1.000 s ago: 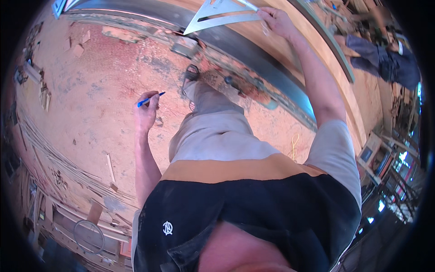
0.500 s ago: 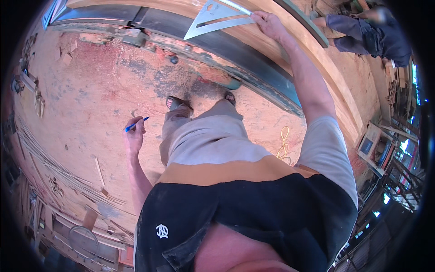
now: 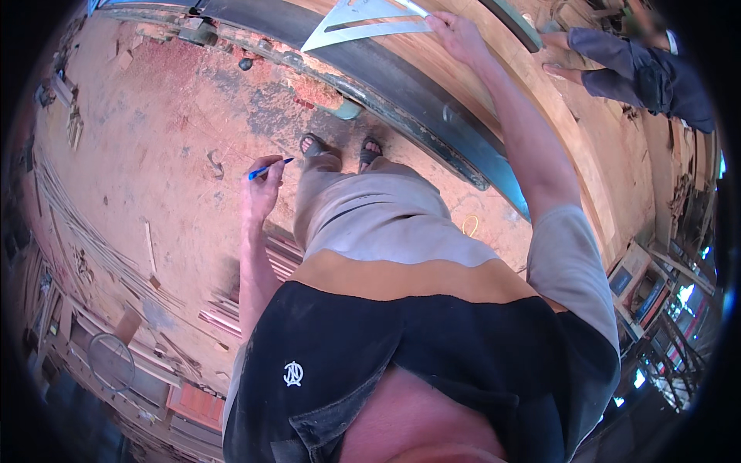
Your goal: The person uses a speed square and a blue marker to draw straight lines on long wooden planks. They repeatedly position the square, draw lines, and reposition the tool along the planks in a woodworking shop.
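Note:
My left hand [image 3: 261, 194] hangs at my side over the dusty floor, closed around a blue pen [image 3: 269, 169] whose tip points right. My right hand [image 3: 457, 32] reaches forward to a metal triangular square [image 3: 363, 23] and grips its right corner. The square lies flat on a long wooden board [image 3: 532, 116] on the workbench. My feet in sandals [image 3: 340, 148] stand close to the bench's dark metal edge [image 3: 417, 100].
Another person in dark clothes [image 3: 641, 69] bends over the board at the upper right. Wood strips and offcuts [image 3: 147, 262] litter the reddish floor to my left. A round fan guard [image 3: 110, 360] lies lower left. Machines and frames [image 3: 656, 285] crowd the right side.
My feet have stepped together nearer the bench. My left hand with the pen has drifted slightly right. My right hand stays on the square's corner.

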`<state>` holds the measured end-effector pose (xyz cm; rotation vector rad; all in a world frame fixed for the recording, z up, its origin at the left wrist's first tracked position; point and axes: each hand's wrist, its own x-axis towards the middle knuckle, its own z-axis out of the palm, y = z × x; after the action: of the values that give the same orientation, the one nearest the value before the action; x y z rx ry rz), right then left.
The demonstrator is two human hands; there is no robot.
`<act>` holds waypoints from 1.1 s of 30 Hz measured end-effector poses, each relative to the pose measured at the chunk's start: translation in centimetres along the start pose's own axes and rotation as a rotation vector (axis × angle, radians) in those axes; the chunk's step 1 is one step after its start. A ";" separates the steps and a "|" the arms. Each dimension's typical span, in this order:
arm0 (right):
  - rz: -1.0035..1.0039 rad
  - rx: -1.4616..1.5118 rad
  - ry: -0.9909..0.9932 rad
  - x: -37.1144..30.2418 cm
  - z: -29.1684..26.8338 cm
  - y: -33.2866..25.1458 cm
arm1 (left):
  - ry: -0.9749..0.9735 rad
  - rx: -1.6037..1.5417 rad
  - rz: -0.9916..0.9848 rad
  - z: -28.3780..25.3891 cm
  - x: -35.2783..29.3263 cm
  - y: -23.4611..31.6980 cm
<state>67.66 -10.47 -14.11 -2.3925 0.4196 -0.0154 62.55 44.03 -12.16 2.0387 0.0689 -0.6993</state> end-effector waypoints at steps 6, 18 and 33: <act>-0.025 -0.032 0.082 1.0 1.5 0.3 | 0.002 0.019 0.036 1.6 -1.1 1.5; 0.037 0.098 0.001 0.6 0.9 -0.6 | 0.035 -0.017 -0.008 3.5 -2.8 1.3; -0.051 -0.020 0.052 0.8 1.4 0.8 | 0.081 -0.216 0.402 8.7 3.3 14.3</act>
<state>68.40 -10.37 -15.76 -2.4264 0.3842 -0.0975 65.90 28.42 -6.12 1.7978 -0.2051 -0.3408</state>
